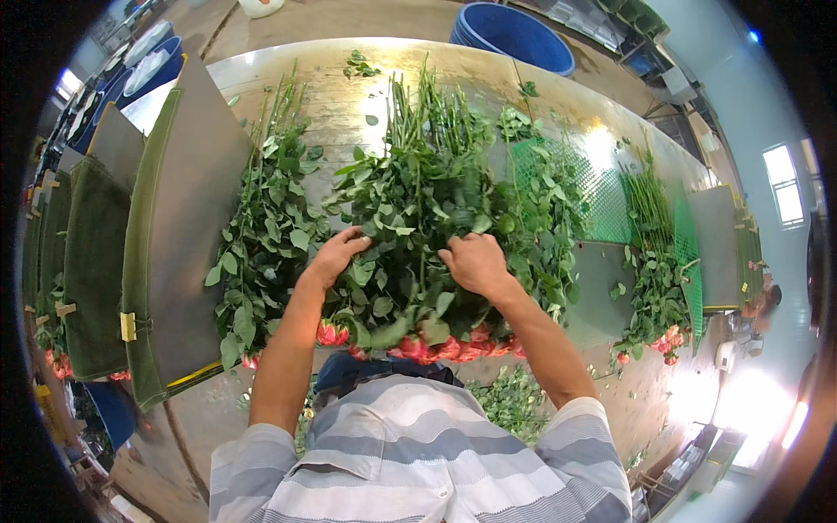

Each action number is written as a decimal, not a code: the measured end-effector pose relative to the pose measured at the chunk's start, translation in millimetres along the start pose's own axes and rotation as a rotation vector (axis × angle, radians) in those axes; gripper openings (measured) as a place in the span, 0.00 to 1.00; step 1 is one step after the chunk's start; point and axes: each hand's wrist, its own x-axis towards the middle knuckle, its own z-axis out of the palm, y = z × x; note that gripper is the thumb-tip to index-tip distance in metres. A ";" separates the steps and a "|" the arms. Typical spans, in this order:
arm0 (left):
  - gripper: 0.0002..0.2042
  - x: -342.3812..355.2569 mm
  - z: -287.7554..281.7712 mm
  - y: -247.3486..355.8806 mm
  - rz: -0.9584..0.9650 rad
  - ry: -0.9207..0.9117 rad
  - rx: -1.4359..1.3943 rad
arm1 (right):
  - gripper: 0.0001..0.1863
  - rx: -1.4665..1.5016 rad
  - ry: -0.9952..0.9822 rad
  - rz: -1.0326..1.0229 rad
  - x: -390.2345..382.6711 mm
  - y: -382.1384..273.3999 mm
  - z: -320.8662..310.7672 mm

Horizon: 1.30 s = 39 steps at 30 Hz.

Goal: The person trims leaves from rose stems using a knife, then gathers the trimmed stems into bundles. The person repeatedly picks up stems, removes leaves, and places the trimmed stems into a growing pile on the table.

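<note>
A large bunch of leafy roses (410,196) lies in front of me, with its green stems pointing away and its coral-pink blooms (445,349) at the near edge. My left hand (342,254) rests at the bunch's left side, fingers apart and their tips partly among the leaves. On the right part of the bunch, my right hand (476,263) is closed, fingers curled down into the foliage around rose stems. Leaves hide the fingertips and the exact stems. Some leaves near the right hand look blurred.
More roses (275,218) lie to the left, beside an upright board (187,174) edged with green cloth. Rightward are loose stems (554,200), green mesh (602,196) and another rose bunch (649,261). A blue tub (514,39) stands beyond the metal table (340,65). Fallen leaves (510,401) litter the floor.
</note>
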 end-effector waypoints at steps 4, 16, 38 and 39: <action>0.14 4.0 10.7 -13.7 0.076 0.034 0.145 | 0.17 0.247 0.098 0.129 17.6 -17.0 -0.1; 0.20 1.4 18.9 2.5 0.044 -0.102 0.080 | 0.27 0.875 -0.118 0.447 72.7 -31.3 48.2; 0.19 12.8 53.9 36.8 0.143 -0.176 0.418 | 0.27 1.231 0.275 0.530 60.1 -17.3 40.1; 0.19 9.4 51.4 40.7 0.149 -0.201 0.433 | 0.26 1.220 0.212 0.498 62.8 -17.7 38.7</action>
